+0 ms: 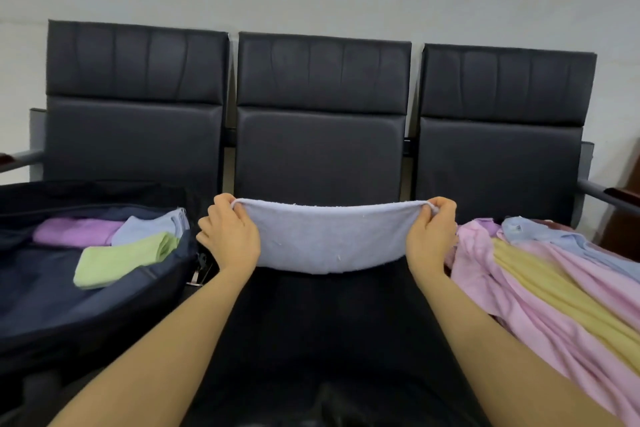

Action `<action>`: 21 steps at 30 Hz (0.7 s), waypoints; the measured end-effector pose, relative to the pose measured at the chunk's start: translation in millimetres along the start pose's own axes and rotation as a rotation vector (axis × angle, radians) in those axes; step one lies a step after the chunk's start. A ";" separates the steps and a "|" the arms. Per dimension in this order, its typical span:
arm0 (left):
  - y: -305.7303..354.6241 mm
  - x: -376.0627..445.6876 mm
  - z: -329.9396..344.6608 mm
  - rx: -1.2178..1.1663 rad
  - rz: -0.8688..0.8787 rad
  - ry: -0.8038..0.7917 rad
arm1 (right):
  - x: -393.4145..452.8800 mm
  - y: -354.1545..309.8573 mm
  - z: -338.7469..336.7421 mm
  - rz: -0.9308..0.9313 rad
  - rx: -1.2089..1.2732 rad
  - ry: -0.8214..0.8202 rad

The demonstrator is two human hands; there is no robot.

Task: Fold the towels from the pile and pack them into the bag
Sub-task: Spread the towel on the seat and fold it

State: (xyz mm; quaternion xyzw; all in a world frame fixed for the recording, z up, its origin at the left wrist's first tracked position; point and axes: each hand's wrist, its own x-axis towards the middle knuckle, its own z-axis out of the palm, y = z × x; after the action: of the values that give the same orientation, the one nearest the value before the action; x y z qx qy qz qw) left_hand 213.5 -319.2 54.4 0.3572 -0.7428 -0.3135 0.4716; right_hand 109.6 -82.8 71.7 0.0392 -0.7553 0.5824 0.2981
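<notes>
A pale blue towel (329, 239) hangs stretched between my two hands above the middle seat. My left hand (230, 236) pinches its left top corner and my right hand (431, 236) pinches its right top corner. An open dark navy bag (104, 305) lies on the left seat. Inside it lie a folded purple towel (74, 231), a folded light blue towel (152, 224) and a folded green towel (124, 258). On the right seat sprawls the pile of unfolded towels (554, 288), pink, yellow, blue and purple.
A row of three black padded chairs (322, 149) stands against a pale wall. Metal armrests (602, 194) stick out at both ends. A metal buckle (199, 274) hangs from the bag's right side.
</notes>
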 end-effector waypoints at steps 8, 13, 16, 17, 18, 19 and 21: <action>-44.6 -31.0 0.7 0.342 0.176 -0.058 | -33.9 40.4 -5.7 0.132 -0.228 -0.037; -75.6 -25.8 21.7 0.571 0.246 -0.342 | -38.8 73.2 9.8 0.212 -0.390 -0.172; -89.6 -21.3 37.1 0.600 0.263 -0.423 | -34.0 97.0 18.0 0.247 -0.357 -0.234; -92.4 -19.9 42.1 0.601 0.257 -0.444 | -32.5 103.7 20.3 0.272 -0.313 -0.253; -94.2 -18.7 46.5 0.605 0.253 -0.455 | -31.2 109.3 22.3 0.300 -0.277 -0.267; -95.2 -17.1 51.2 0.611 0.247 -0.452 | -29.3 114.0 24.4 0.312 -0.256 -0.276; -95.5 -12.8 60.9 0.606 0.228 -0.430 | -24.0 120.4 29.4 0.288 -0.222 -0.281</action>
State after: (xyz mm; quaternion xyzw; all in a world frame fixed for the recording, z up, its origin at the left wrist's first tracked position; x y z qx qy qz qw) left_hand 183.5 -353.1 -50.2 0.3214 -0.9186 -0.0932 0.2102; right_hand 68.4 -77.9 -47.5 -0.0215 -0.8465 0.5212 0.1063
